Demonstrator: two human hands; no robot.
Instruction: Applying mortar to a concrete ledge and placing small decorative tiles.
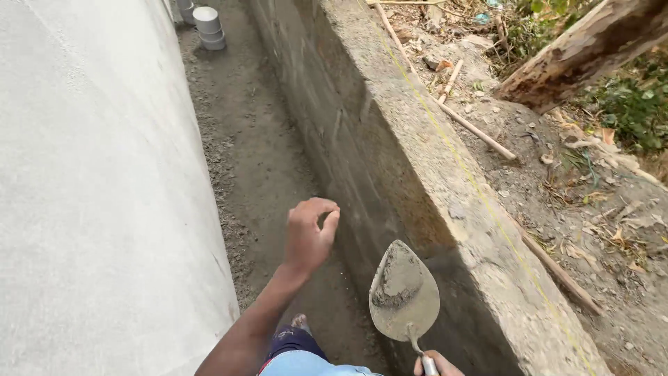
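Holding a pointed steel trowel (403, 292) loaded with a lump of wet grey mortar (396, 289), the right hand (437, 365) is clamped on its handle at the bottom edge of the view, just beside the dark damp face of the low concrete wall (390, 139). The left hand (309, 233) hangs loosely curled and empty above the narrow dirt trench floor (257, 160). This looks like plastering in hand; the next move calls for pressing the mortar flat against the wall face without spilling it.
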